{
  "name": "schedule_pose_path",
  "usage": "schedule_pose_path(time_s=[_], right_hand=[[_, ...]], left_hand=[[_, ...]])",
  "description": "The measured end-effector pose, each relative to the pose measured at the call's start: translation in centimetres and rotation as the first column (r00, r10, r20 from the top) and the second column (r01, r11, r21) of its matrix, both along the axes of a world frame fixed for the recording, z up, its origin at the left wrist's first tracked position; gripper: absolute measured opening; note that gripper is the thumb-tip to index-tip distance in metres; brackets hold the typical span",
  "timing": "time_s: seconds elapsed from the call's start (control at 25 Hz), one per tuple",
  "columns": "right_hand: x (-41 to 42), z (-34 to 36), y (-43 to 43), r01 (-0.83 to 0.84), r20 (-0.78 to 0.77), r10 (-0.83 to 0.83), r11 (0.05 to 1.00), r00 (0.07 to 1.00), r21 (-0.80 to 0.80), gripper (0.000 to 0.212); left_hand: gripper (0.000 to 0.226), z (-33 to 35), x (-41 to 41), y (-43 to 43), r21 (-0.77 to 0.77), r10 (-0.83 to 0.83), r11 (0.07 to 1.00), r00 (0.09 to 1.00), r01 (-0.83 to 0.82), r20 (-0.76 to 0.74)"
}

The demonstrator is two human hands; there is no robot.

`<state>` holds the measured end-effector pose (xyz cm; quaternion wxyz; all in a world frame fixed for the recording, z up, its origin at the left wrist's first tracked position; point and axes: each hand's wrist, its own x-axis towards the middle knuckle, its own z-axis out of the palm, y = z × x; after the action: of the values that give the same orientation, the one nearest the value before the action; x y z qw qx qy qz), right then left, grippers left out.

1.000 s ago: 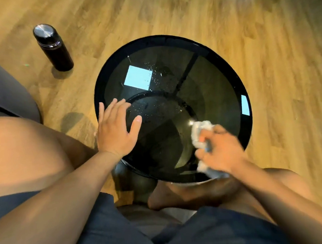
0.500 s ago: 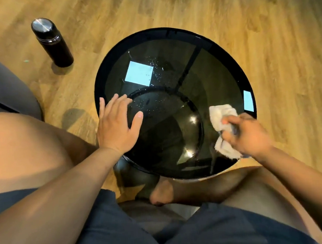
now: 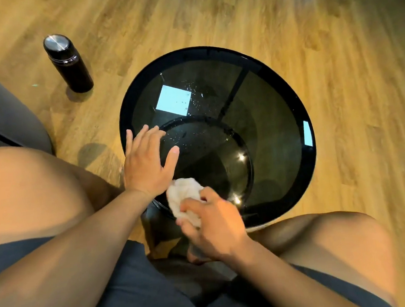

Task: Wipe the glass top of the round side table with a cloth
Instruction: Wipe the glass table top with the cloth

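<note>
Cloth at the near-left edge of the glass

The right hand (image 3: 211, 224) grips the bunched white cloth (image 3: 184, 196), covering its lower half, on the round side table (image 3: 279, 128) glass; the left hand (image 3: 147, 164) presses flat beside it, fingers spread.

Part of the cloth (image 3: 184, 193) is hidden under the right hand (image 3: 213, 227), whose fingers (image 3: 192, 204) curl round it. Beneath those fingers, the near rim of the desk (image 3: 213, 53) is covered. Just beside them, the left hand (image 3: 147, 162) hides more of the rim. Both forearms run off the picture's edge. Far beyond the fingers, the floor (image 3: 354, 3) is blurred.
</note>
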<state>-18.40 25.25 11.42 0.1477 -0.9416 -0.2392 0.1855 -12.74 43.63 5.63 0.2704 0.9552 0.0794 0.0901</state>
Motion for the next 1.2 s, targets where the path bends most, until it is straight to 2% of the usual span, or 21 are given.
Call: schedule_pose_path(time_s=[0.08, 0.24, 0.4, 0.48, 0.56, 0.64, 0.72, 0.8, 0.88, 1.0, 1.04, 1.12, 1.2], right_hand=[[-0.5, 0.1, 1.5, -0.027, 0.01, 0.027, 1.0, 1.0, 0.0, 0.03], [3.8, -0.7, -7.5, 0.203, 0.118, -0.18, 0.953, 0.976, -0.224, 0.028], [9.9, -0.2, -16.7, 0.525, 0.263, -0.465, 0.813, 0.846, -0.253, 0.033], [10.2, -0.5, -17.0, 0.595, 0.312, -0.52, 0.769, 0.795, -0.234, 0.04], [8.2, -1.0, -14.6, 0.596, 0.28, -0.54, 0.782, 0.794, -0.183, 0.041], [5.5, -0.9, -10.8, 0.543, 0.227, -0.504, 0.824, 0.833, -0.161, 0.041], [3.1, -1.2, -6.2, 0.425, 0.197, -0.388, 0.882, 0.9, -0.202, 0.042], [1.6, -1.6, -1.0, 0.254, 0.215, -0.227, 0.961, 0.95, -0.105, 0.042], [1.2, -1.3, 2.6, 0.095, 0.233, -0.088, 0.995, 0.969, -0.016, 0.04], [2.3, -0.6, 0.0, -0.076, 0.174, 0.089, 0.994, 0.981, -0.08, 0.042], [2.9, -0.1, -2.4, -0.083, 0.156, 0.103, 0.988, 0.982, -0.129, 0.043], [4.9, 0.3, -9.0, 0.02, 0.176, 0.03, 0.961, 0.984, -0.275, 0.042], [8.3, 1.3, -15.9, 0.249, 0.195, -0.181, 0.871, 0.964, -0.424, 0.042]], left_hand=[[0.06, -0.1, -0.1, 0.0, 0.031, -0.021, 0.999, 1.0, 0.021, -0.002], [0.061, -0.3, 0.1, 0.2, 0.066, -0.028, 0.997, 0.999, 0.029, -0.021], [0.065, -0.1, 0.3, -0.1, 0.081, -0.009, 0.997, 0.999, 0.012, -0.044], [0.067, -0.1, 0.4, -0.1, 0.081, -0.005, 0.997, 0.999, 0.009, -0.048], [0.068, -0.1, 0.4, 0.1, 0.083, 0.002, 0.997, 0.999, 0.003, -0.053], [0.068, -0.2, 0.6, 0.2, 0.078, 0.003, 0.997, 0.999, 0.001, -0.051], [0.068, -0.2, 0.5, 0.2, 0.074, -0.002, 0.997, 0.999, 0.005, -0.049], [0.067, -0.1, 0.4, 0.1, 0.074, -0.005, 0.997, 0.999, 0.007, -0.033], [0.065, -0.2, 0.3, 0.2, 0.063, -0.011, 0.998, 1.0, 0.012, -0.017], [0.063, -0.3, 0.0, 0.3, 0.068, -0.028, 0.997, 1.0, 0.028, -0.003], [0.064, -0.4, 0.0, 0.3, 0.067, -0.026, 0.997, 1.0, 0.026, -0.005], [0.066, -0.4, 0.1, 0.3, 0.055, -0.011, 0.998, 1.0, 0.011, -0.005], [0.066, -0.4, 0.2, 0.3, 0.045, 0.003, 0.999, 1.0, -0.003, 0.0]])
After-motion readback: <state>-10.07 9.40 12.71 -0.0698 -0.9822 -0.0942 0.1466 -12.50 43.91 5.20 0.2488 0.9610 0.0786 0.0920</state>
